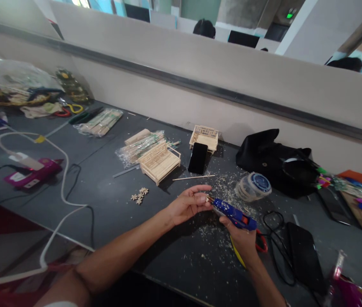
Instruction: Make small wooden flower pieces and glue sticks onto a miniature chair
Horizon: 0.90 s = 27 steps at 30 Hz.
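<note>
My right hand (240, 238) is wrapped round the handle of a blue hot glue gun (234, 213), whose nozzle points left. Thumb and fingers of my left hand (190, 204) pinch a small pale wooden piece (207, 199) right at the nozzle; its exact shape is mostly hidden. Left of my hands lies a small cluster of wooden flower shapes (140, 195). Beyond them stand a miniature bench made of sticks (160, 163) and a second stick-built seat (204, 137). A single thin stick (194, 177) rests in front of a black phone (198, 157).
Wood crumbs lie scattered around a lidded plastic tub (253, 186). Red-and-yellow scissors (261, 242) are partly under my right arm. A black bag (273, 160), a cable (273, 247) and a black device (305, 256) occupy the right. Bagged sticks (141, 147) and a purple power strip (33, 174) lie left.
</note>
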Each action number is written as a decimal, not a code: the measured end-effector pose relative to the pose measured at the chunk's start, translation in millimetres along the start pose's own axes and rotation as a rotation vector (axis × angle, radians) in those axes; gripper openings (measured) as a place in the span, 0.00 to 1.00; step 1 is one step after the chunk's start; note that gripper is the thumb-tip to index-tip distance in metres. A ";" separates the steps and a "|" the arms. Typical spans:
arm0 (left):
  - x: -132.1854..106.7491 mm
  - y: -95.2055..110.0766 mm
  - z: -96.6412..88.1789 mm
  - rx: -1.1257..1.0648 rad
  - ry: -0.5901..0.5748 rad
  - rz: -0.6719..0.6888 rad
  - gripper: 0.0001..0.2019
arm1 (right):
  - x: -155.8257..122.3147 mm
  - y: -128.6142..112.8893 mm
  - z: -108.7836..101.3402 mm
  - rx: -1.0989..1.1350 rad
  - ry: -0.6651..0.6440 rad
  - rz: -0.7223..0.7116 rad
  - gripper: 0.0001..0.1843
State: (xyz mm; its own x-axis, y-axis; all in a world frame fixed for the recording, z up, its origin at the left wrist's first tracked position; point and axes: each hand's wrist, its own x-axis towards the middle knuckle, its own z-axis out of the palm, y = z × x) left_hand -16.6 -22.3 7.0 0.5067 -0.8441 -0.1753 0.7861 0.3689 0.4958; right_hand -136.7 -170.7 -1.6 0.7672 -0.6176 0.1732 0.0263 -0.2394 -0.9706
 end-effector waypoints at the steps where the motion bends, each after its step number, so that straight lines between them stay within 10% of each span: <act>1: 0.2 -0.2 -0.4 -0.001 -0.002 0.003 0.24 | -0.1 -0.9 0.9 0.000 -0.005 0.007 0.20; 27: -0.9 0.3 0.4 0.015 -0.058 0.009 0.22 | 0.9 -8.4 0.5 -0.057 0.052 -0.040 0.17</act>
State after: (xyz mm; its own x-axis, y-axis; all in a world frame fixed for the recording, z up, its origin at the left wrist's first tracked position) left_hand -17.0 -21.5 7.6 0.4922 -0.8620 -0.1215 0.7759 0.3711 0.5101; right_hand -135.9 -168.8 6.7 0.7319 -0.6443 0.2218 0.0187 -0.3064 -0.9517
